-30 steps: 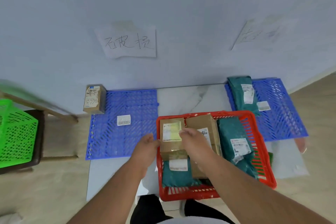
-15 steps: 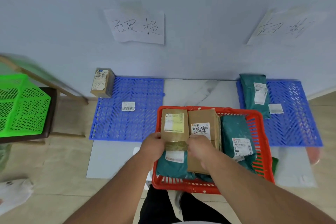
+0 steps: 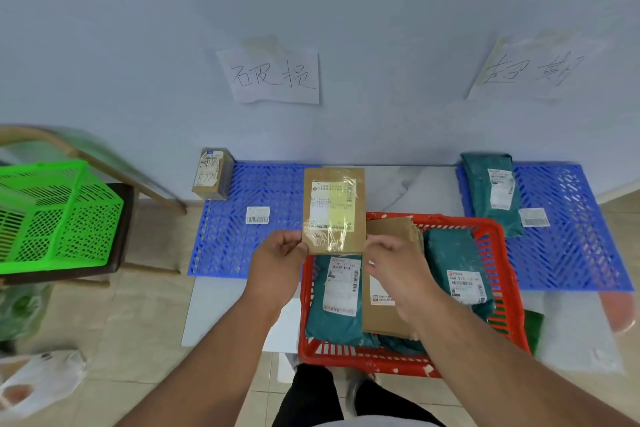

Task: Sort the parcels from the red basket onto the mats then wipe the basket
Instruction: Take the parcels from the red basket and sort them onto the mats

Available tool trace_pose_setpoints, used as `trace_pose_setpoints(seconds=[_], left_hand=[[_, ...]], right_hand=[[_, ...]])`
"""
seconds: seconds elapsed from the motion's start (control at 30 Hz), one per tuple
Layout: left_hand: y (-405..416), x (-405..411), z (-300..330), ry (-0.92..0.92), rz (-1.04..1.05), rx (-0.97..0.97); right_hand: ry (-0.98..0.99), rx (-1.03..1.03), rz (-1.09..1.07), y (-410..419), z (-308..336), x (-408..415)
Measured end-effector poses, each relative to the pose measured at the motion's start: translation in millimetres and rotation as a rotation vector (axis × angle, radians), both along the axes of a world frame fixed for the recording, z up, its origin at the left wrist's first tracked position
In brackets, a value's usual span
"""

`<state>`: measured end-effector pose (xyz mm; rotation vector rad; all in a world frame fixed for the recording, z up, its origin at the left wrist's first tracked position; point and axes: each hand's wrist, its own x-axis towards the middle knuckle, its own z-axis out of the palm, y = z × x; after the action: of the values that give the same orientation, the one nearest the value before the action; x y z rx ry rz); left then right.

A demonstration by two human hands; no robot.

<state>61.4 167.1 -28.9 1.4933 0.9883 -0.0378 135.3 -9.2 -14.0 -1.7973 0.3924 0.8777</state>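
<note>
I see both grips on the cardboard box (image 3: 334, 210): my left hand (image 3: 277, 262) pinches its lower left corner, my right hand (image 3: 398, 265) curls at its lower right edge. Just below them sits the red basket (image 3: 498, 243) of parcels. Beyond lie two blue mats (image 3: 266, 191).

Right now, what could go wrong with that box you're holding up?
The brown box is pinched only at its bottom corners by the left hand and the right hand, so it might tip and fall back into the red basket. It could also end up on the wrong blue mat.
</note>
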Motion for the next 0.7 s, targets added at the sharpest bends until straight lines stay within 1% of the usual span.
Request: trace_pose_setpoints(seconds=[0.2, 0.37, 0.43, 0.57, 0.63, 0.7], left_hand=[[15, 0, 12, -0.103, 0.056, 0.061], [48, 2, 7, -0.104, 0.138, 0.011], [70, 4, -1, -0.074, 0.134, -0.004], [128, 11, -22, -0.010, 0.085, 0.034], [160, 19, -37, 0.029, 0.072, 0.048], [192, 29, -57, 0.064, 0.056, 0.056]], right_hand=[[-0.059, 0.087, -0.010, 15, -1, 7], [-0.088, 0.048, 0.035, 57, -5, 15], [-0.048, 0.054, 0.032, 82, -10, 20], [0.043, 0.052, 0.087, 145, -33, 36], [0.077, 0.027, 0.070, 180, -52, 45], [0.158, 0.012, 0.036, 216, -77, 52]])
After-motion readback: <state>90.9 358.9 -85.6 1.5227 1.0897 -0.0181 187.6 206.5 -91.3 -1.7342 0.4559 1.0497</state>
